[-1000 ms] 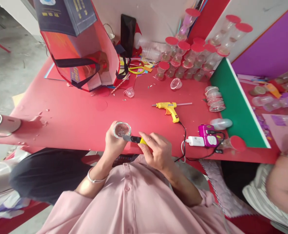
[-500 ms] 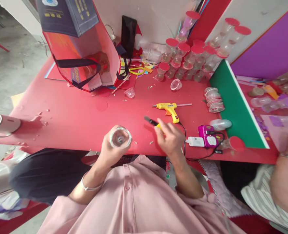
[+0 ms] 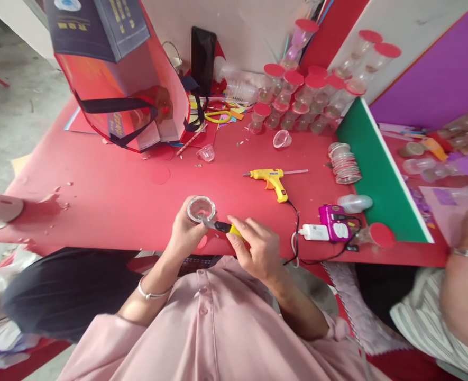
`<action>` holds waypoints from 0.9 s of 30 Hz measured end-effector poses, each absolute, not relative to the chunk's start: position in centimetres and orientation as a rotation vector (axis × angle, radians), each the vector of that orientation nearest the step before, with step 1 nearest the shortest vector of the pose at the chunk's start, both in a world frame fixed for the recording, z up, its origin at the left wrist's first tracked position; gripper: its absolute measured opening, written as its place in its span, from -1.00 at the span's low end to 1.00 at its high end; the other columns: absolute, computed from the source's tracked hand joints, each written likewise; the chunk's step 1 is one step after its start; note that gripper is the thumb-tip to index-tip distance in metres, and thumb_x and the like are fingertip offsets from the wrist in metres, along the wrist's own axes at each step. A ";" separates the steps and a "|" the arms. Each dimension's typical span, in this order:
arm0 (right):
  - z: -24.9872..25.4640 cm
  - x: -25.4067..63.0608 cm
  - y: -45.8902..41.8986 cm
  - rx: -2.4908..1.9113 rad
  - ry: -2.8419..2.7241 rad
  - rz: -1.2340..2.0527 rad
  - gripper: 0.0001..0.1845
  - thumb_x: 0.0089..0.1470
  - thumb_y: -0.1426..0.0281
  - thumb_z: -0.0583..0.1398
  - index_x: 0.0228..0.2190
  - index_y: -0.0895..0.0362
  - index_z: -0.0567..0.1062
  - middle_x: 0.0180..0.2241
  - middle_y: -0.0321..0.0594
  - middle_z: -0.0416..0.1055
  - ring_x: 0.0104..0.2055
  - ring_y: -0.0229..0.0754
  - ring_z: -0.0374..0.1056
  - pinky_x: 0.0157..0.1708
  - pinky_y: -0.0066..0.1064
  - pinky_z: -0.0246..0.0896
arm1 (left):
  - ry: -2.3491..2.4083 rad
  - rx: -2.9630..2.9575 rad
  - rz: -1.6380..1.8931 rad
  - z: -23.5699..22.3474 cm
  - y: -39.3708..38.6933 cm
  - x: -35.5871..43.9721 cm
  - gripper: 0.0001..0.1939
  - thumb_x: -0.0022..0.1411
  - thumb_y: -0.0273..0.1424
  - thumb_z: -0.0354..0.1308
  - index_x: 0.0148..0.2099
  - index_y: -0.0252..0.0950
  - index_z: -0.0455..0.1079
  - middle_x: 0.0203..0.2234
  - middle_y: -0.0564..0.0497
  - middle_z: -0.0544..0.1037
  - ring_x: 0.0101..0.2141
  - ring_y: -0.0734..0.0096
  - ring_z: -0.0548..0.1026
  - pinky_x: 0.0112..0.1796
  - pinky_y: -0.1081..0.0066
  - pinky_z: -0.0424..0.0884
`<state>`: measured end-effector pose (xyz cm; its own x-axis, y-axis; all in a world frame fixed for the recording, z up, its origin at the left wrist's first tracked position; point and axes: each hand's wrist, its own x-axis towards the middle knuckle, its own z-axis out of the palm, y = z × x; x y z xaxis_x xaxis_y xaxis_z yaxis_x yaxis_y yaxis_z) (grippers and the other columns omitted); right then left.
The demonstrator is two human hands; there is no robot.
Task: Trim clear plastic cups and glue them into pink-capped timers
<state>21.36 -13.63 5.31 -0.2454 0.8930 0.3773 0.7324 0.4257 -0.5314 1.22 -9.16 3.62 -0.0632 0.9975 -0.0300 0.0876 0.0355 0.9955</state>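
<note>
My left hand [image 3: 185,228] is wrapped round a clear plastic cup [image 3: 201,208], its round mouth turned up toward me. Between the fingers of my right hand [image 3: 257,246] is a yellow and black utility knife [image 3: 222,227]. The knife's blade points left and meets the near side of the cup's rim. Both hands are just above the front edge of the red table [image 3: 118,190]. A yellow glue gun [image 3: 272,182] lies beyond my right hand, its nozzle to the left.
Hourglass-shaped cups with red lids [image 3: 293,79] stand at the back. A stack of lids [image 3: 343,163] lies by the green board [image 3: 380,169]. A large red bag [image 3: 138,95] and a mug [image 3: 1,209] are left. At right, a co-worker's arm [image 3: 466,275] rests near a purple box [image 3: 332,217].
Half a second ago the knife was away to the right of the cup. It has since come back left to the rim, and my left hand has moved slightly away from me.
</note>
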 end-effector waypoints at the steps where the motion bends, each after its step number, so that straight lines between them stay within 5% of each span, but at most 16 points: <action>1: 5.3 21.3 -13.6 -1.369 -2.045 0.313 -0.60 0.45 0.22 0.15 0.11 0.18 0.61 -0.30 -0.15 0.60 -0.29 -0.17 0.50 -0.25 -0.34 0.34 | 1.351 1.251 1.196 3.7 -9.2 1.4 -0.70 0.07 -0.39 0.38 -0.14 -0.22 0.43 -0.28 0.02 0.58 -0.30 0.37 0.56 -0.21 0.37 0.50; 19: 4.4 21.7 -14.1 -1.345 -2.059 0.184 -0.57 0.45 0.21 0.11 0.14 0.15 0.58 -0.33 -0.15 0.55 -0.31 -0.14 0.40 -0.25 -0.25 0.22 | 1.513 1.345 1.241 4.1 -9.9 2.5 -0.85 0.12 -0.42 0.31 -0.28 -0.22 0.38 -0.33 0.03 0.52 -0.35 0.40 0.50 -0.30 0.39 0.42; 27: 4.4 21.8 -14.0 -1.311 -2.065 0.161 -0.56 0.44 0.20 0.11 0.16 0.13 0.56 -0.31 -0.14 0.55 -0.31 -0.14 0.40 -0.24 -0.24 0.22 | 1.382 1.214 1.187 4.7 -10.3 1.9 -0.76 0.03 -0.42 0.35 -0.30 -0.21 0.34 -0.42 0.07 0.48 -0.44 0.45 0.41 -0.41 0.43 0.36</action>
<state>21.77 -13.97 4.39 -0.2647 0.8397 0.4741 0.7559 0.4860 -0.4387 1.87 -10.26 4.66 -0.0942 0.9948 -0.0390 0.1117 0.0495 0.9925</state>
